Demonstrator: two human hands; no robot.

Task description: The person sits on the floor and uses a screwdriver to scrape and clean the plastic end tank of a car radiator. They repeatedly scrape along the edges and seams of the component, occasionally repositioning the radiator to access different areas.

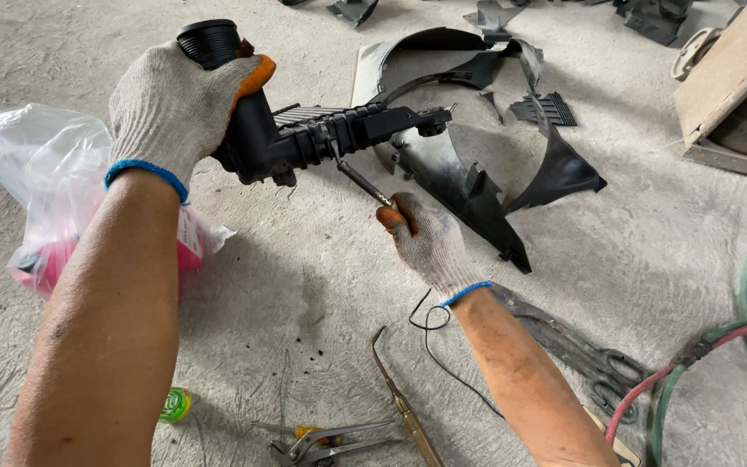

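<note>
1. Left hand (185, 104), in a knit work glove with orange tips, raised above the concrete floor (322, 285) at far left, fingers wrapped tight around the thick round end of a black plastic car part (304, 134).
2. Held clear of the floor, roughly level, with its ribbed, bellows-like middle and narrower bracket end pointing right.
3. Right hand (425, 238), gloved the same way, lower and to the right, fingers closed on the handle of a screwdriver (360, 183); metal shaft angled up and left, tip touching the underside of the ribbed section.
4. Handling, as a judgement: likely light and fairly stiff moulded plastic, ribs possibly a little flexible, thin tabs at the bracket end probably brittle. Thick cylindrical end looks the safest place to grip; smooth, dusty plastic could slip in a loose hold.
5. Just beyond the hands, a large curved black fender liner (464, 186) lying on the floor, with smaller black plastic pieces farther off.
6. At left, a clear plastic bag (36, 151) with something pink inside, partly behind the left forearm.
7. Near edge: pliers (339, 439), a brass-coloured pointed tool (404, 406), a thin black wire (434, 346) and a small green cap (176, 404).
8. At right, large shears (577, 350), red and green hoses (719, 346), and a wooden box (732, 78) at far right.
</note>
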